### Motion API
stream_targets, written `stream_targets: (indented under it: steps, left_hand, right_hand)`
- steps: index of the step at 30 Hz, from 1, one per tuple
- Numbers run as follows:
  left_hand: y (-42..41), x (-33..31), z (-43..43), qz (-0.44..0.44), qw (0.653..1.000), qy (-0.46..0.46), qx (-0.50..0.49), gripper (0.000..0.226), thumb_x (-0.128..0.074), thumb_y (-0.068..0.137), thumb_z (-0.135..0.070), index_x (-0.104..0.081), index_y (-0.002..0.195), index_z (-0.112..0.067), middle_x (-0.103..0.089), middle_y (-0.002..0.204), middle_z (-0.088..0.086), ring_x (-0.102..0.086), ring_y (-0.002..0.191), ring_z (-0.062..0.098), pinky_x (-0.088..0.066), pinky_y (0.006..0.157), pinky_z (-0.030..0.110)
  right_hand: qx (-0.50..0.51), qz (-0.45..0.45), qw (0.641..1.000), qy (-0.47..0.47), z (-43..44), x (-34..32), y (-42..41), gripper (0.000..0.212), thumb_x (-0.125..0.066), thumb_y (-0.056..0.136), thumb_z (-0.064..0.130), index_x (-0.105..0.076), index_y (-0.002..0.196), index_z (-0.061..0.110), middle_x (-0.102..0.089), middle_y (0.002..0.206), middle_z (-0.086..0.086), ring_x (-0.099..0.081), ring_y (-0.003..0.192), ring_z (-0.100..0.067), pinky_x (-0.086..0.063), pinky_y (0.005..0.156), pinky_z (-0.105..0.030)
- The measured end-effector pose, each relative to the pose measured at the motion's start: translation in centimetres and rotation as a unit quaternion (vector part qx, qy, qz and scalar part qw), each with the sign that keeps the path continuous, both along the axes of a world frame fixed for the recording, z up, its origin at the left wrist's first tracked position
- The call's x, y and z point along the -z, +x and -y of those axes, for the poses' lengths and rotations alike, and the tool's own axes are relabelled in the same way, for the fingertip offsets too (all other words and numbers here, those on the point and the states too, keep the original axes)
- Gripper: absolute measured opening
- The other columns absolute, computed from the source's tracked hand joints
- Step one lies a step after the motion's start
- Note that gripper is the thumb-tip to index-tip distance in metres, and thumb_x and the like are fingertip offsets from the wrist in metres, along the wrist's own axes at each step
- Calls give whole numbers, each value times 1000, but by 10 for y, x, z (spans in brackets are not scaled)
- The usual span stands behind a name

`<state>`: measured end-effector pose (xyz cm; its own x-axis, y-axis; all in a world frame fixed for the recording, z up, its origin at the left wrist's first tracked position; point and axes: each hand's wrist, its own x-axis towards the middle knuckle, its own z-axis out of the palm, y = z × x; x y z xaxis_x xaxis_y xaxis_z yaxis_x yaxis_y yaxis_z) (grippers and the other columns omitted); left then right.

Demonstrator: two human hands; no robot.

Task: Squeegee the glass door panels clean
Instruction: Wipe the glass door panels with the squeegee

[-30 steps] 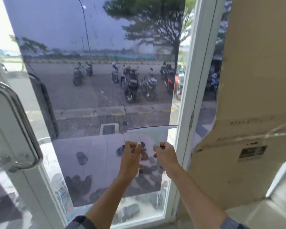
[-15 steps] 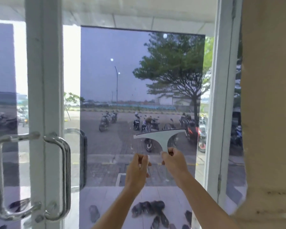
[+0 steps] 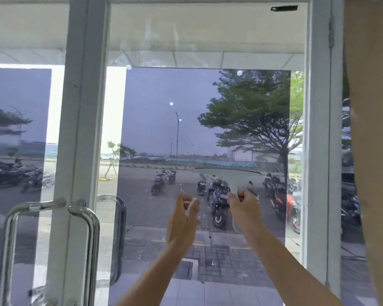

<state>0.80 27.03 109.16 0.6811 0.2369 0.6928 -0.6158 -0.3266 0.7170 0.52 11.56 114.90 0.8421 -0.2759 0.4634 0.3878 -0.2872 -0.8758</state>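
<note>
Head view, the only one: both bare arms reach up toward the glass door panel (image 3: 164,129), which carries a sheet of dark tint framed by a white door frame (image 3: 314,129).

The right hand (image 3: 243,206) is closed in a fist around the handle of a pale, see-through squeegee (image 3: 227,175). Its fingers (image 3: 241,194) are curled tight and pressed together on the handle, knuckles toward the glass. The squeegee's wide blade stands just above those fingers, lying level against the tinted glass, spreading to both sides of the fist and reaching further left than right. It is blurred and hard to tell from the scene behind it.

The left hand (image 3: 184,217) is just beside the right one, slightly lower, apart from it. Its fingers (image 3: 191,204) are bent inward and pinch something small and white; what that is cannot be told. Whether this hand touches the glass cannot be told either.

Small drops and specks dot the glass between and below the two sets of fingers. Well to the left of the left fingers, a pair of shiny metal door handles (image 3: 84,239) curve out from the middle post. Beyond the glass, past the fingertips, parked motorcycles (image 3: 217,195) and a tree (image 3: 252,111) show outside. Far right of the right fingers stands a beige wall (image 3: 374,151).
</note>
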Motion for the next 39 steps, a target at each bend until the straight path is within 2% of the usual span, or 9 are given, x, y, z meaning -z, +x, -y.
stream_targets:
  steps: [3,6,8,13,17,21,24,35,39]
  left_hand:
    - [10,-16,-5,12,1000,-3,-7,15,-41,103,-44,-43,105,-29,-64,84,0,-62,57,11,-48,50,20]
    - [30,-36,-17,4,999,16,-41,27,-36,99,-55,-45,104,-30,-63,76,-2,-57,56,12,-55,55,41]
    - [42,-53,-25,-15,997,27,-70,36,-36,102,-54,-55,94,-25,-64,71,-3,-58,55,13,-57,63,44]
    - [67,-96,-47,-28,994,-31,-104,83,-31,99,-66,-68,68,1,-63,55,7,-54,46,16,-58,57,39]
    - [86,-118,-59,-36,993,2,-112,67,-32,99,-64,-55,59,-15,-51,56,6,-49,53,18,-49,58,32]
    - [90,-127,-57,-30,992,46,-114,58,-34,103,-51,-48,58,-17,-43,56,3,-39,55,17,-30,53,23]
    - [96,-125,-55,-22,992,62,-111,56,-36,104,-45,-40,55,-18,-37,53,0,-33,50,17,-24,48,22]
    - [94,-123,-52,10,995,45,-84,54,-34,104,-43,-40,57,-17,-37,56,2,-30,51,16,-18,44,22]
    - [102,-126,-52,22,998,8,-54,60,-35,103,-48,-45,55,-14,-36,50,2,-34,50,17,-33,53,27]
  right_hand:
    - [-6,40,999,-19,-2,-19,10,16,-54,96,26,-54,86,14,-56,70,-5,-53,60,-21,-43,58,-33]
    - [-18,67,997,-23,-5,-42,21,15,-55,97,27,-56,92,12,-58,73,-5,-51,60,-20,-41,55,-31]
    - [-18,84,996,-30,-7,-55,30,16,-57,96,28,-57,92,13,-58,72,-5,-51,59,-19,-41,55,-32]
    - [12,101,994,-51,-13,-73,38,13,-54,95,25,-58,92,12,-56,67,-2,-48,54,-17,-38,49,-29]
    - [49,117,990,-60,-21,-83,43,14,-52,97,25,-56,95,12,-56,67,0,-48,47,-11,-35,45,-24]
    - [72,138,987,-32,-26,-90,49,13,-52,97,21,-56,94,9,-57,71,-3,-50,36,-3,-36,36,-19]
    - [109,139,984,-11,-28,-93,55,12,-53,94,20,-56,95,8,-60,75,-7,-53,50,-15,-35,41,-23]
    - [133,127,983,-26,-32,-83,56,13,-53,94,21,-56,93,8,-53,70,-1,-46,56,-13,-31,47,-27]
    - [141,124,982,-23,-33,-81,56,11,-54,93,21,-56,93,10,-56,72,0,-48,58,-13,-31,48,-26]
